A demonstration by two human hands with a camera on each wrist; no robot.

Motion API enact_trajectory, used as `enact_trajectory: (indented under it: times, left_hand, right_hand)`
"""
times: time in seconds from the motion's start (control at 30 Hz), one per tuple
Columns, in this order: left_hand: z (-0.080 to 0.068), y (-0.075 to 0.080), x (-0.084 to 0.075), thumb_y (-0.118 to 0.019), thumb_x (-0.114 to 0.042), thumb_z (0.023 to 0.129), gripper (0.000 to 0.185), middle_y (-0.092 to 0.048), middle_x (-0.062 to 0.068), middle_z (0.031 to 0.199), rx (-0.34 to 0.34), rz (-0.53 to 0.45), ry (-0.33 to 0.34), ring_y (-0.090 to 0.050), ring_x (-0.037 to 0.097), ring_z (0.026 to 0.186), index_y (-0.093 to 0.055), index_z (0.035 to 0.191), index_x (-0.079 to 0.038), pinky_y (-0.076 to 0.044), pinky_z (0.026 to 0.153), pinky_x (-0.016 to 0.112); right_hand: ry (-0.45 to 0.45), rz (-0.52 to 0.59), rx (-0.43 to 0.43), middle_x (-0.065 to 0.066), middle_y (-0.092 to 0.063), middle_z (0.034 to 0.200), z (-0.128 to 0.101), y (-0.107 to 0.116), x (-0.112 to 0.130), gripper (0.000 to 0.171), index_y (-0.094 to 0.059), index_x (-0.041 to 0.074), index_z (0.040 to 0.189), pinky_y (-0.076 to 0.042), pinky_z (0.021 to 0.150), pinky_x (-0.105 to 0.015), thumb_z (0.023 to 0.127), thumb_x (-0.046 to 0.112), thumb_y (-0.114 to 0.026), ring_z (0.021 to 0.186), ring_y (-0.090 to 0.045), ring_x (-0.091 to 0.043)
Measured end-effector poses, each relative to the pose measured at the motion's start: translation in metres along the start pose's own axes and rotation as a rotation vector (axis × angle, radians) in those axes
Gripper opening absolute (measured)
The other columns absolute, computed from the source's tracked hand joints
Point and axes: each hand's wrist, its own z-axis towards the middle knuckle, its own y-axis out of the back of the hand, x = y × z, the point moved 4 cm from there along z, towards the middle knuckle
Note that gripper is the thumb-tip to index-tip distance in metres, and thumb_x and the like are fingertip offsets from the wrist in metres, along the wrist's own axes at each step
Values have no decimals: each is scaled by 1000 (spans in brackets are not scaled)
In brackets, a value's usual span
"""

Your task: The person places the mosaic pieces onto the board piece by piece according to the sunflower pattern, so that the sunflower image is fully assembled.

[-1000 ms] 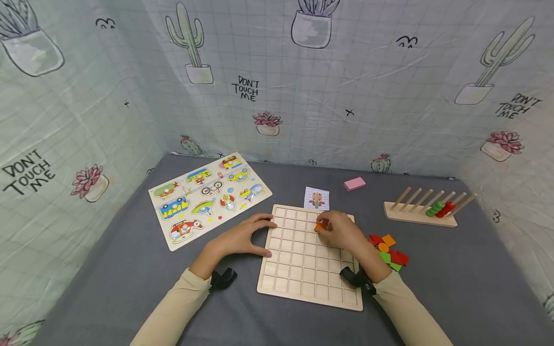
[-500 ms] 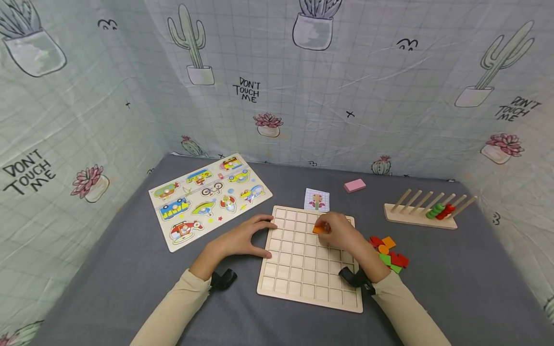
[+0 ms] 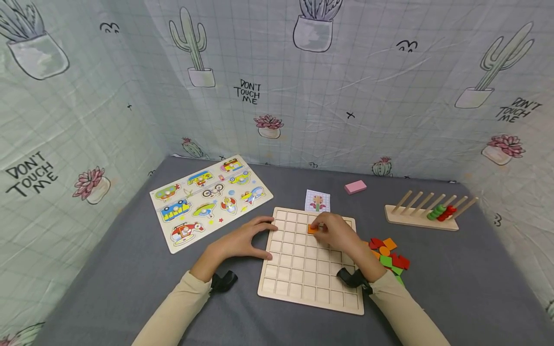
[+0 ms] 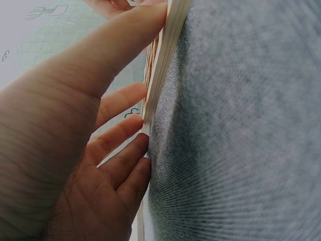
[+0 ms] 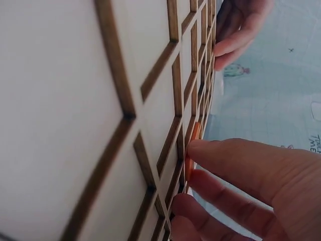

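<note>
You slid orange tile [image 3: 312,229] toward 9 o'clock on grid [image 3: 303,269]; right hand [image 3: 335,233] pinched it, left hand [image 3: 238,240] lay spread on edge.

Cactus-printed fabric walls [image 3: 346,96] enclose a grey cloth-covered table [image 3: 454,283].

Orange against pale wood

A small orange square tile [image 3: 312,229] sits on the pale wooden grid board [image 3: 303,278] (dark-edged cells); the grey cloth counter [image 3: 454,283] carries red, green and orange flat shapes [image 3: 389,254] and a pink block [image 3: 355,187].
</note>
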Motion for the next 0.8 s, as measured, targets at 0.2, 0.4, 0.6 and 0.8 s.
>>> enact_trajectory:
  times: [0.2,0.4,0.6,0.8]
  left_hand:
    - [0,0,-1,-82,-38,79,72,-34,11,152,2,-7,-3,-35,31,139,-52,139,-12,-34,110,50]
    - [1,-1,0,-82,-38,79,71,-34,11,153,3,-9,-1,-35,30,139,-52,138,-12,-33,110,50]
    - [1,-1,3,-83,-37,78,71,-33,8,153,0,5,16,-34,28,140,-52,138,-14,-33,111,47]
    - [2,-2,2,-82,-38,79,71,-34,9,153,4,0,13,-34,28,140,-52,138,-14,-33,111,48]
  right_hand:
    - [-27,13,-9,-10,-66,92,-3,2,-4,15,-73,0,95,-43,62,-27,81,-2,-71,69,-49,-14]
    - [9,36,-60,-11,-66,90,-11,8,-6,10,-73,-1,92,-47,66,-30,83,-3,-70,73,-54,-18]
    - [-15,31,-94,-11,-64,88,-22,18,-11,7,-72,-1,92,-44,63,-29,85,-1,-71,73,-53,-20]
    - [-89,45,-105,-13,-64,93,-38,33,-20,11,-71,-2,97,-44,59,-28,87,2,-70,76,-53,-22]
